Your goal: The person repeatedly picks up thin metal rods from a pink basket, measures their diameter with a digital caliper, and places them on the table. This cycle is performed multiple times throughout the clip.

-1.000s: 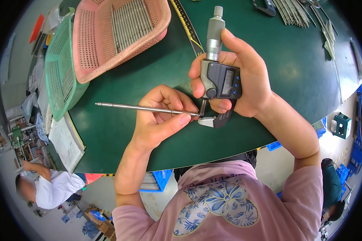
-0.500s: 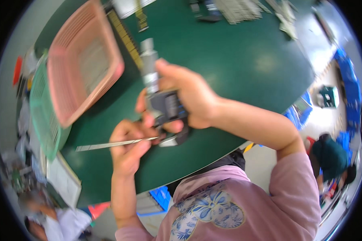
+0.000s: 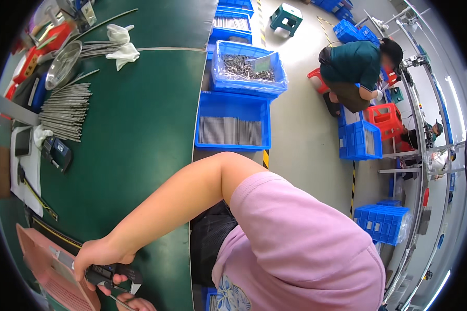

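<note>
At lower left of the frame, the right hand (image 3: pixel 101 255) grips the digital micrometer (image 3: pixel 114 273) over the green counter (image 3: pixel 135 129), steadying it; left hand (image 3: pixel 137 303) barely visible, grip indeterminate.

rod bundle (image 3: pixel 65 111) on worktop (image 3: pixel 135 129), far left | bowl (image 3: pixel 62 65) behind it | crates (image 3: pixel 233 127) on floor, right of worktop | basket (image 3: pixel 46 269) near edge, left

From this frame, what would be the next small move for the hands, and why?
Probably turn the head back to the work before adjusting anything. The right hand grips the digital micrometer and the left hand pinches the thin metal rod at the picture's lower edge, over the green table, so the rod's seating cannot be judged.
</note>
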Demonstrator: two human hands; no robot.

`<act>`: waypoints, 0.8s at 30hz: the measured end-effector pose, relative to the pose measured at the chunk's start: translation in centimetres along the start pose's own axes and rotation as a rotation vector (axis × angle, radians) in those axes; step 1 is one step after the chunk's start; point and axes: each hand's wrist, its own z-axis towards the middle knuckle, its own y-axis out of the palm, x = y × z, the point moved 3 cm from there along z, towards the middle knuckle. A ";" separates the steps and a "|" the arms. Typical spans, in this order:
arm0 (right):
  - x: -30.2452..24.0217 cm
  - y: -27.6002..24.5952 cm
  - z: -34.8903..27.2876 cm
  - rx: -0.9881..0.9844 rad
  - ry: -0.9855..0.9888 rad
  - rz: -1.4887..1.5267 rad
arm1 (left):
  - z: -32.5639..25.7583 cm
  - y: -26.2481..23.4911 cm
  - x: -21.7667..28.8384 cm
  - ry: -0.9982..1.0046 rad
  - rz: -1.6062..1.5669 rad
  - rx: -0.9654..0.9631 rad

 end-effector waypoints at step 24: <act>0.1 -0.3 0.5 0.275 0.012 0.042 | 1.7 -1.0 -1.5 0.235 -0.283 0.538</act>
